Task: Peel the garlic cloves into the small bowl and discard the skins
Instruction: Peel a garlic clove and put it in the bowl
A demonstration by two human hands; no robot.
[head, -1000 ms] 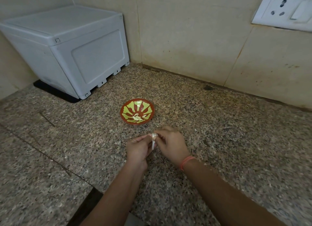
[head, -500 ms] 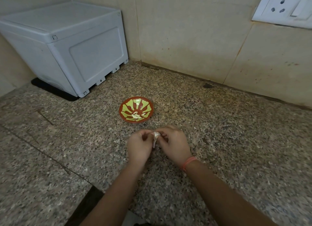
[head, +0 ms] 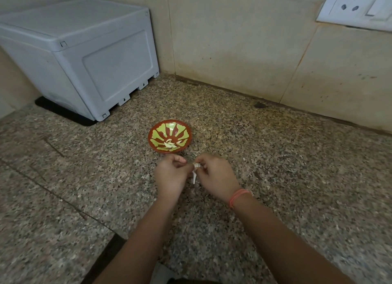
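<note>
While the speckled stone desk [head: 286, 177] spreads beneath everything, a grey plastic box [head: 84, 57] stands at its back left, against the wall. The left hand [head: 169, 176] and right hand [head: 217, 176] meet just in front of the small bowl [head: 156, 133]. The curled fingers [head: 180, 159] of both pinch one garlic clove [head: 197, 166] between them. Peeled cloves [head: 169, 144] lie in the red-and-green bowl. A thin strip of skin [head: 194, 177] hangs from the held clove.

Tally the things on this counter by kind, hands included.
Hands: 2, left hand and right hand
small bowl: 1
garlic clove pinched between both hands' fingers: 1
grey box: 1
Total: 5
The peeled pieces in the bowl are too small to count.
</note>
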